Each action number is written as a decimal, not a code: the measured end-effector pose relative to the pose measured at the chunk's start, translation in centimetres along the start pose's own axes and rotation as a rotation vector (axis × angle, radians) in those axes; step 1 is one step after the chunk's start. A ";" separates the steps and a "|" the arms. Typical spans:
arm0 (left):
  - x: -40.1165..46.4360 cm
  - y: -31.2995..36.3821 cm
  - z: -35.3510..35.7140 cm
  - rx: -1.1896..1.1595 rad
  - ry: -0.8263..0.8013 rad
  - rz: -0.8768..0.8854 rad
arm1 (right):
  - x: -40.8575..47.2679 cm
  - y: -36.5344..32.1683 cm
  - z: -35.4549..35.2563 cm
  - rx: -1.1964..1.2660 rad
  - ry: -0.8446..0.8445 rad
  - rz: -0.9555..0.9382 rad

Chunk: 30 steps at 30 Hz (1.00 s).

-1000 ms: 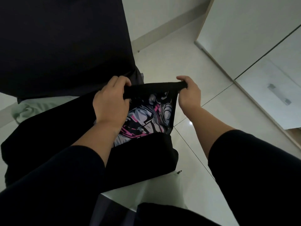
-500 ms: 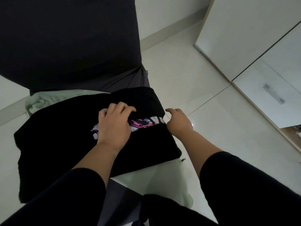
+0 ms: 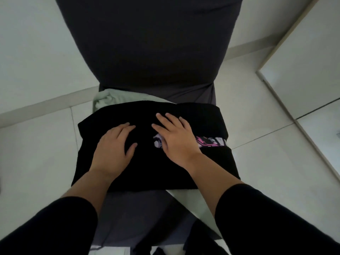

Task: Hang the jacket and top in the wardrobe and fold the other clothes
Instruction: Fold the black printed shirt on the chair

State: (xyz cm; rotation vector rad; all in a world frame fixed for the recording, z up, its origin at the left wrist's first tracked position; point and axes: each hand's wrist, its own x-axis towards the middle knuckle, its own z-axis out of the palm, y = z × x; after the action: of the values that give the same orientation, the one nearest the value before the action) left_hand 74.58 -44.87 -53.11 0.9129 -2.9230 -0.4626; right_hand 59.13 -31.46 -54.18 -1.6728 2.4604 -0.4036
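Chair (image 3: 147, 43): dark, cloth-covered
Left hand (image 3: 113, 146): flat, fingers spread
Right hand (image 3: 176, 138): flat, open
Black garment (image 3: 211, 116): folded beneath both palms

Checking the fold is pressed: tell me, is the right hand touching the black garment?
Touching: the head view shows the right hand lying flat, palm down, on the black garment.

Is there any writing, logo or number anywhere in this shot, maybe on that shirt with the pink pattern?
None can be read.
Black garment: its pink, white and grey print shows only as an abstract swirl, mostly folded under and partly covered by the right hand; no letters visible.
Chair, pale green cloth, wardrobe: no text.
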 end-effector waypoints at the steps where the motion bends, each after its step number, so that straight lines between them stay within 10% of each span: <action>1: -0.3 -0.6 -0.2 0.013 0.008 -0.001 | 0.4 -0.5 0.1 -0.054 0.011 -0.008; 6: -1.4 -3.0 -2.0 0.043 0.106 -0.108 | 2.6 -1.7 -0.4 -0.191 -0.090 -0.044; 11: -2.0 -5.3 -4.5 0.184 0.281 -0.315 | 3.2 -5.1 -0.3 -0.038 0.234 -0.032; 16: -3.0 -6.2 -4.2 0.236 0.011 -0.322 | 2.2 -6.9 1.6 0.147 0.013 -0.054; 25: -0.4 -4.9 -3.7 -0.445 0.204 -0.904 | 3.5 -7.1 1.4 0.135 0.221 -0.006; 30: 3.5 -8.2 -2.6 -0.797 -0.114 -1.064 | 6.5 -9.0 2.5 0.061 -0.054 -0.002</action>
State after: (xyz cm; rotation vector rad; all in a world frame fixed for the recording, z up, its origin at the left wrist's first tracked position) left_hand 76.56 -53.93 -53.16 2.1354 -1.6990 -1.5454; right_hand 65.39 -40.93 -53.72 -1.6410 2.3835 -0.4226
